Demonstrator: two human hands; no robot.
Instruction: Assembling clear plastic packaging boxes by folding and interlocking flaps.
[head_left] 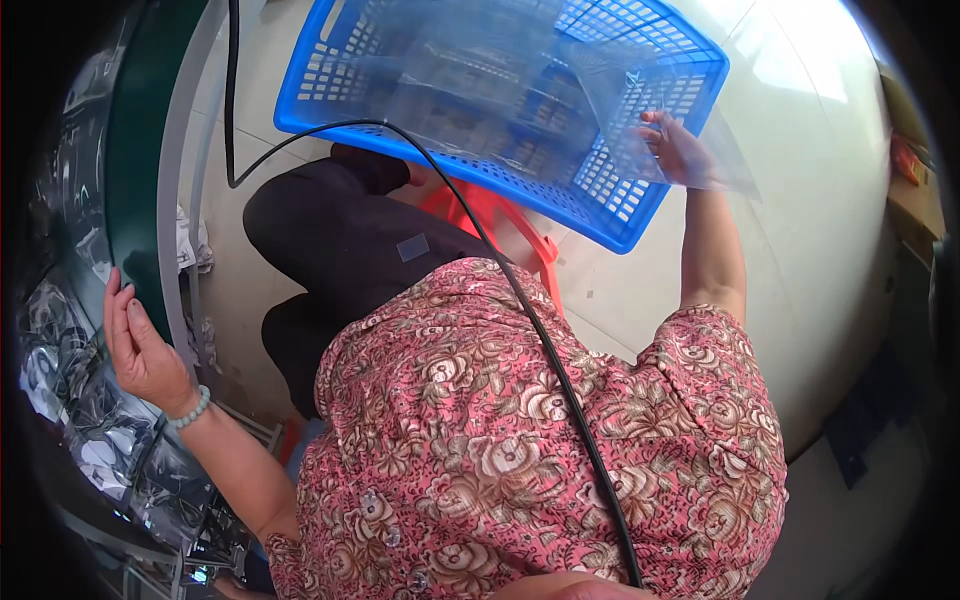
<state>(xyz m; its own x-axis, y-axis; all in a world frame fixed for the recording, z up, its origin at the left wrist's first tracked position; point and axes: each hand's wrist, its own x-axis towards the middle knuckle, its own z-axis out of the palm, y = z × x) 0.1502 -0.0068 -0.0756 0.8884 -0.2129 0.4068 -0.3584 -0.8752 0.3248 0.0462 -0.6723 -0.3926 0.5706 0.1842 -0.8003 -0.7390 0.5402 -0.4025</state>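
Note:
My right hand (682, 152) is at the right end of a blue plastic basket (640, 228), its fingers curled on a clear plastic bag (735, 165). The bag is see-through and blurred, so its full outline is hard to make out. More clear plastic bags (480, 85) lie in the basket in a flat, hazy layer. Over on the left, my left hand (148, 352) rests with its fingers stretched out by the edge of a dark green work surface (135, 200). Nothing shows in that hand.
A black cable (480, 230) runs across my body and up past the basket. Beneath the basket stands a red stool (540, 245). Several clear-wrapped items (110, 440) crowd the far left. Cardboard boxes (912, 200) stand at the right edge on pale floor tiles.

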